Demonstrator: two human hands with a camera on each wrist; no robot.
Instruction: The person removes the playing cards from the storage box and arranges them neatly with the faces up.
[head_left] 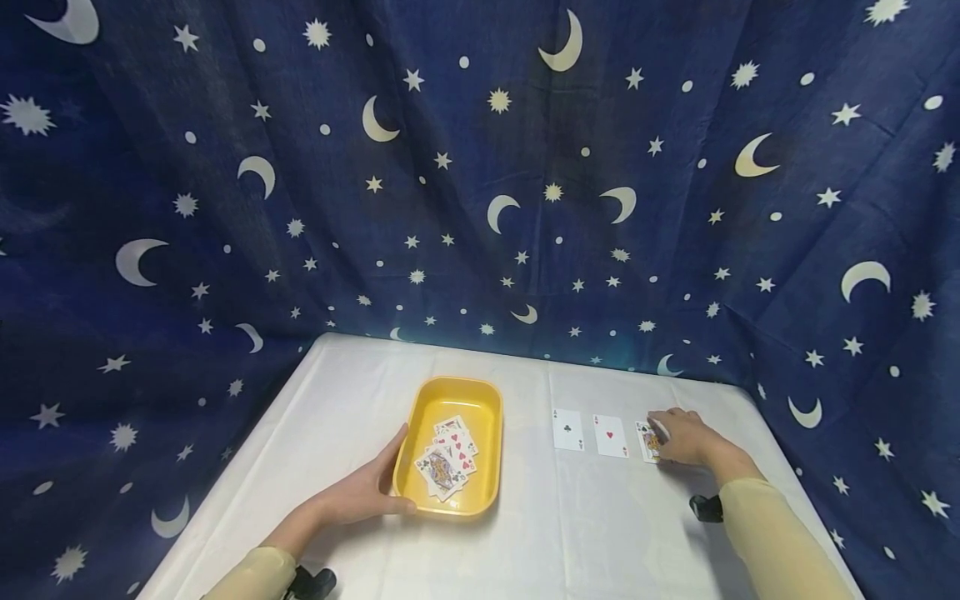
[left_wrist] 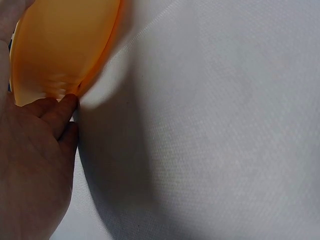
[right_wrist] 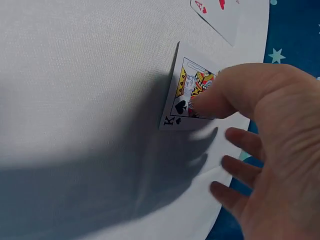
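Observation:
My left hand (head_left: 366, 493) grips the left side of a yellow plastic tray (head_left: 480, 400), thumb at its near corner and fingers along its outer wall. Several playing cards (head_left: 448, 458) lie in a loose face-up pile inside it, a queen on top. Over to the right, my right hand (head_left: 684, 439) pinches a king of spades (right_wrist: 181, 97) at the table, the thumb lying across its face. Part of that card is hidden under the hand. To its left lie an ace of hearts (head_left: 611, 436) and a black ace of clubs (head_left: 567, 430), face up in a row.
A white cloth (head_left: 540, 533) covers the table, with a crease running front to back. Dark blue curtains (head_left: 465, 208) with moons and stars hang close behind the table and along both sides. A black wrist strap (head_left: 705, 508) sits at the right sleeve.

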